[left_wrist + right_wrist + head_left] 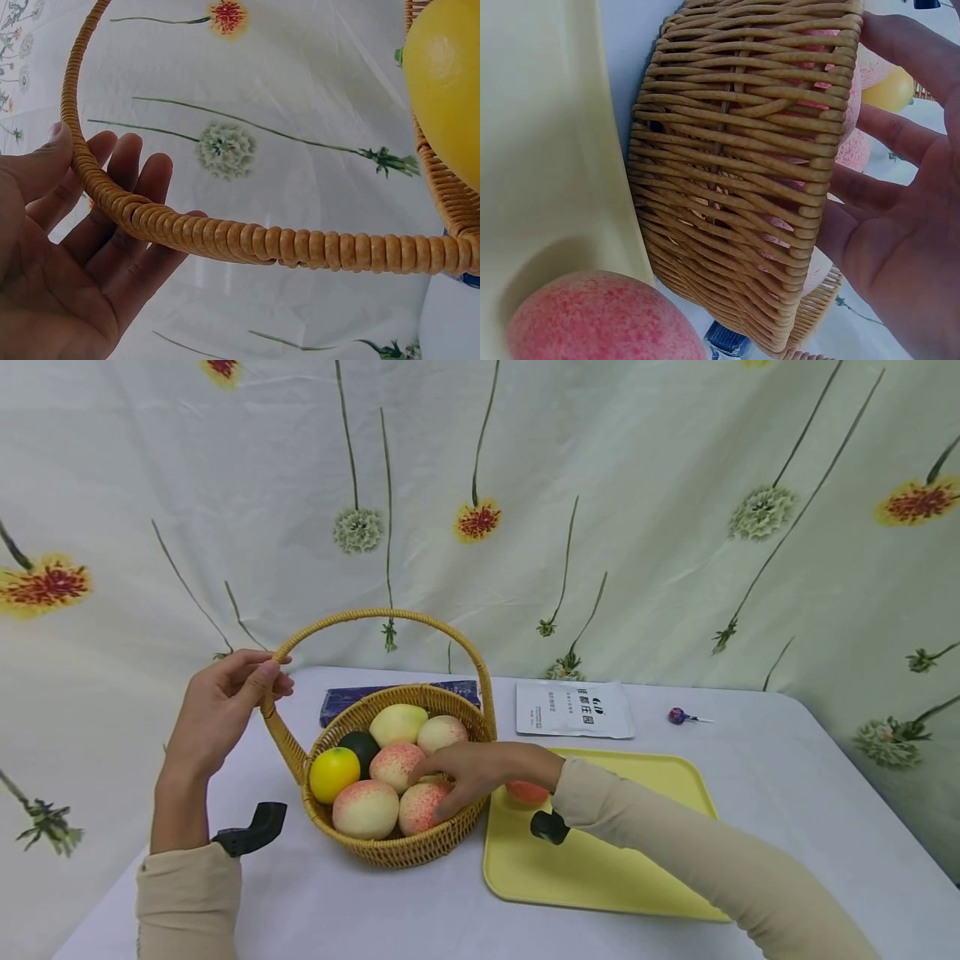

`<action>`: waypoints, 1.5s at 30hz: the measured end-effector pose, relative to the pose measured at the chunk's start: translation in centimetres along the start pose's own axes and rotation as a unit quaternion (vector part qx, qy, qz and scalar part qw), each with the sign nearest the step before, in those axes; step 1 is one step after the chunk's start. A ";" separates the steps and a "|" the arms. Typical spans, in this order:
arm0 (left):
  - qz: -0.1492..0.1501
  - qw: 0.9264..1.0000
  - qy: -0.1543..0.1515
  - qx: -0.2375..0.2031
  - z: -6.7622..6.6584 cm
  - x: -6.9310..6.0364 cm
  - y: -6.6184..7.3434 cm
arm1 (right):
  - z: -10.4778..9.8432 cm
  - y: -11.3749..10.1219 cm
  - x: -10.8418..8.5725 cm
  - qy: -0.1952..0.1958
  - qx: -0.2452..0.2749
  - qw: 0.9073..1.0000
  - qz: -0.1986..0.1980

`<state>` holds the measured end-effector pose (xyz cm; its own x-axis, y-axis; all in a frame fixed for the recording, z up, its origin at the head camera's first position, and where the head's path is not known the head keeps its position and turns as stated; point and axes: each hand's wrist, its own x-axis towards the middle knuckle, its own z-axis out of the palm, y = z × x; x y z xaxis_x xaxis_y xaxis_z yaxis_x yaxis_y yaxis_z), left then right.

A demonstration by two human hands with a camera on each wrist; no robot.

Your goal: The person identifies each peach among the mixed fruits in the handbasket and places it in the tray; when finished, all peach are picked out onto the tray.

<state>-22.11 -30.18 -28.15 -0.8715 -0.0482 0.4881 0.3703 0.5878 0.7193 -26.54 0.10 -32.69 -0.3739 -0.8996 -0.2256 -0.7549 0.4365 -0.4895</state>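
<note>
A round wicker basket (401, 858) with a tall arched handle (247, 238) holds several peaches, a yellow citrus-like fruit (335, 775), a dark green fruit (360, 750) and a pale yellow-green fruit (398, 724). My left hand (221, 706) holds the handle's left side between thumb and fingers. Reaching over the basket's right rim, my right hand (472, 772) has thumb and fingers around the front-right peach (422, 808). Its fingertips are partly hidden among the fruit. Another peach (604, 319) lies on the yellow tray (592, 881), partly covered by the right wrist in the head view.
The tray stands close against the basket's right side. Behind the basket lies a dark blue box (345, 703). A white packet (573, 710) and a lollipop (678, 716) lie along the table's back, before a flowered curtain (637, 468).
</note>
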 end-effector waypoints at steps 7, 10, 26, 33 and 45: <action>-0.002 1.000 0.000 -0.007 0.0 0.0 0.3 | 0.2 -0.2 0.5 -0.011 -0.016 1.000 0.012; -0.003 1.000 0.001 -0.005 0.1 0.0 0.3 | 0.3 -0.1 0.6 -0.016 -0.006 1.000 0.015; -0.010 1.000 0.006 0.006 0.1 -0.1 0.3 | 0.8 0.0 1.1 -0.016 -0.014 1.000 0.000; -0.006 1.000 0.006 0.005 0.3 0.0 0.4 | 1.0 0.2 0.9 -0.001 -0.018 1.000 -0.010; -0.009 1.000 0.007 0.004 0.1 -0.2 0.3 | 1.3 0.6 0.5 0.022 -0.016 0.999 -0.021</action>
<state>-21.90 -29.85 -28.07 -0.8739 -0.0701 0.4811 0.3514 0.5928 0.7246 -26.47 -0.15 -34.16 -0.3650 -0.9157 -0.1685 -0.7862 0.4000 -0.4710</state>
